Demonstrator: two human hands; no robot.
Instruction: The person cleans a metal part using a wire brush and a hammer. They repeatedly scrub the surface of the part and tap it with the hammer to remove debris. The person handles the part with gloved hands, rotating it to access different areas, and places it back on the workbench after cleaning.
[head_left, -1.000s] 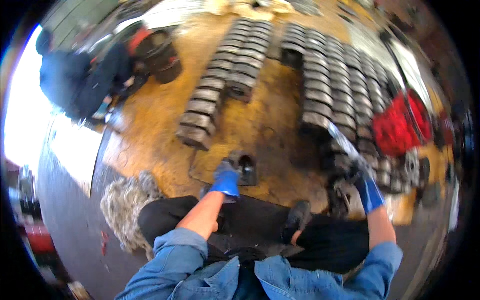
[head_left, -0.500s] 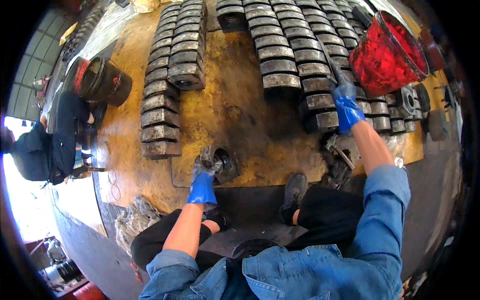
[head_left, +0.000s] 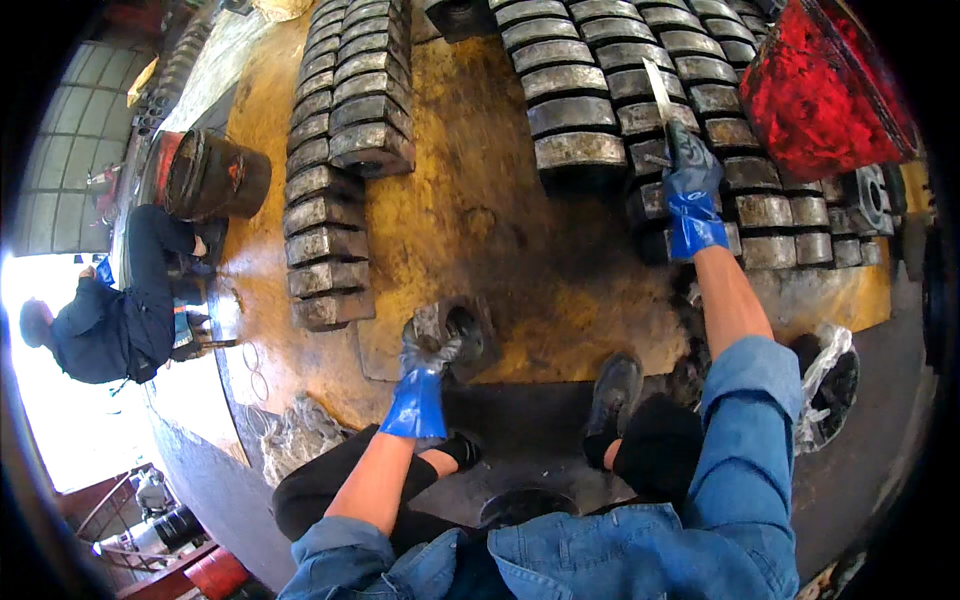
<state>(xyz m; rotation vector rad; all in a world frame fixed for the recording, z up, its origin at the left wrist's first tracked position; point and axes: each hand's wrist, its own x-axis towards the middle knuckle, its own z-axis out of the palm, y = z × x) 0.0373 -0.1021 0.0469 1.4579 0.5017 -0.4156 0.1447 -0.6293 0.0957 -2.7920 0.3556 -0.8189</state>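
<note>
My left hand (head_left: pixel 428 352), in a blue and grey work glove, is closed on a dark metal block (head_left: pixel 474 335) with a round bore. The block sits on the stained yellow board near my feet. My right hand (head_left: pixel 692 170), gloved alike, is closed around a long flat metal tool (head_left: pixel 657 88). Its pale, narrow blade points away from me, over the rows of similar blocks (head_left: pixel 578 150). The end inside my fist is hidden, so its exact kind cannot be made out.
A red-coated bucket (head_left: pixel 815 90) leans at the far right. Two more rows of blocks (head_left: pixel 328 245) run along the left, beside a dark bucket (head_left: pixel 225 175). A person in dark clothes (head_left: pixel 110 320) sits at the far left. Rags (head_left: pixel 300 435) lie near my left knee.
The view has shifted a little. My right hand has moved away from the red bucket, and the tool's blade now shows bright. My left hand stays on the block.
</note>
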